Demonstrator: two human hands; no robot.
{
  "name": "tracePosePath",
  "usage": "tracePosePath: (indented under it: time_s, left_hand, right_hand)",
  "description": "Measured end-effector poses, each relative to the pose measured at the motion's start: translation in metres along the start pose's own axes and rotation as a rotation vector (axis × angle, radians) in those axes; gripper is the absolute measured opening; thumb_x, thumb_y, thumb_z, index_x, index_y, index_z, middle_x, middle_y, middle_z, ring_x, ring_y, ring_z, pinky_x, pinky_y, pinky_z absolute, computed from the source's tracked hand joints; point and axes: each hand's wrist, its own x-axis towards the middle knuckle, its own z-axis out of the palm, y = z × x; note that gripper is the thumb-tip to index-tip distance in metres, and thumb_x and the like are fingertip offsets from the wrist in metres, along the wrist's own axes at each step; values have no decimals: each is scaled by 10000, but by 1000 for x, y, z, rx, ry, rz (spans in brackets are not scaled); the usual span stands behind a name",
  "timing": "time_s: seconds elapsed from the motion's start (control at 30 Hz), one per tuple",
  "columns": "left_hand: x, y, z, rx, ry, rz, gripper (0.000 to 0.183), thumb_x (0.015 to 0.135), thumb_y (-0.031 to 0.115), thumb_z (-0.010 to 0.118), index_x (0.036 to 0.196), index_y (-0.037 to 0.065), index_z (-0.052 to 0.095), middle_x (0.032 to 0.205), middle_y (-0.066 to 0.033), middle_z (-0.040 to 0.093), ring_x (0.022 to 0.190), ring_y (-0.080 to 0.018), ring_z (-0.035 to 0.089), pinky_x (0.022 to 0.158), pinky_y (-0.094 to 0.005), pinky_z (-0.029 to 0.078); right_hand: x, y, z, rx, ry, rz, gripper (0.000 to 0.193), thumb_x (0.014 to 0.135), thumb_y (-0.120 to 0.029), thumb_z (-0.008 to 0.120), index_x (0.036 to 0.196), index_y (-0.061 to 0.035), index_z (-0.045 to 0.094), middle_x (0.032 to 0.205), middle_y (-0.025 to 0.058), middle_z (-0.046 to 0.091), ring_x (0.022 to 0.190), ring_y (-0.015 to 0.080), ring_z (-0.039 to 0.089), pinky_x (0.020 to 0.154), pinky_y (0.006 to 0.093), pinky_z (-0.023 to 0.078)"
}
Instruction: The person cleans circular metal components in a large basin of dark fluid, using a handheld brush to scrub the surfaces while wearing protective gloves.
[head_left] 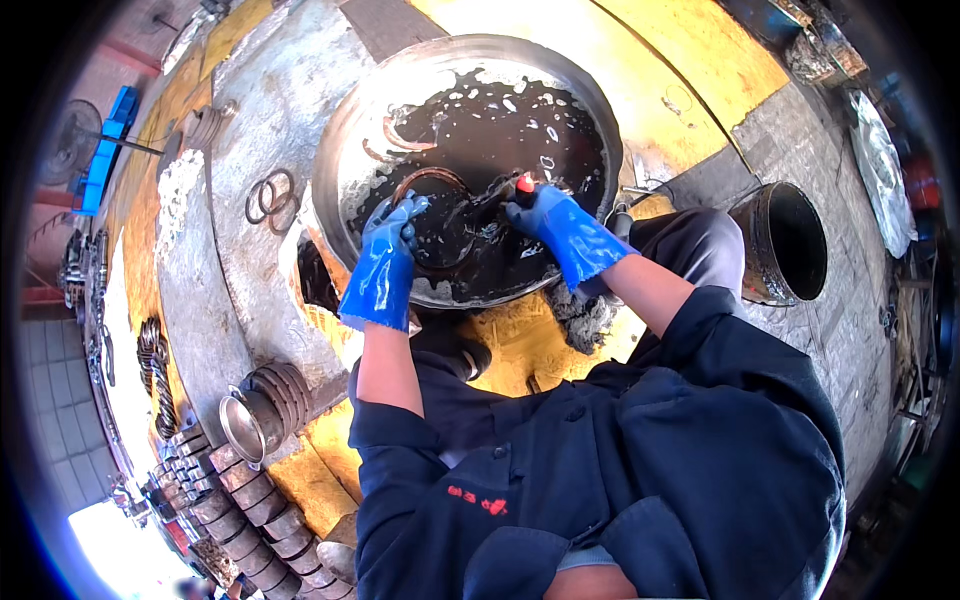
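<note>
In front of me sits a wide round metal pan (335,160) of dark liquid with foam floating on it. My left hand (385,235), in a blue rubber glove, is closed on the left side of a brown ring (436,172), which stands partly in the liquid. Across from it, my right hand (548,215), gloved the same way, grips a tool with a red end (525,183). Dark bristles seem to reach from this tool toward the ring, so it looks like a brush; splashes blur its working end. A curved edge shows through the foam at the pan's upper left.
Several thin rings (271,200) lie on the floor left of the pan. A dark open bucket (790,245) stands at the right. Ribbed metal cylinders (262,410) and rows of metal blocks (255,500) are at lower left. A dark rag (587,322) lies beside my knee.
</note>
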Motion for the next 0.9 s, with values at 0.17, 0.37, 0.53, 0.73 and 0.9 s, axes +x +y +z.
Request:
tracePosePath:
  time_s: [0.17,0.37,0.53,0.73,0.9]
  left_hand:
    - [-10,-3,4,186,88,-74,294,871,153,711,1149,77,656,839,-5,700,513,-31,438,445,-184,339]
    - [-4,10,9,27,-44,-59,317,878,158,699,1175,65,642,842,-21,702,498,-39,431,448,-187,338]
    - [-5,5,5,-39,20,-23,295,886,145,688,1169,65,652,913,-59,733,496,-35,438,436,-183,345]
    - [-1,6,3,38,70,-28,262,874,145,701,1125,77,670,882,-52,731,475,-39,426,423,-194,331]
    - [-8,17,15,86,14,-5,338,848,121,723,1176,79,652,856,-49,719,476,-39,427,421,-197,320]
  right_hand:
    - [1,-49,11,519,98,-456,309,890,-271,641,1176,-161,674,1097,97,702,986,307,672,874,378,532]
    - [18,-40,-7,262,193,-387,305,936,-244,611,1203,-104,655,1132,112,694,1026,222,660,922,327,503]
    - [21,-17,3,254,59,-118,293,903,-245,618,1164,-124,666,1055,112,710,980,254,678,872,346,524]
    - [34,-52,-1,823,4,-349,282,883,-131,645,1158,-76,670,1053,95,722,937,172,675,858,288,534]
    - [35,-34,-7,183,239,-173,266,884,-333,619,1113,-224,699,1000,104,711,930,292,683,846,366,534]
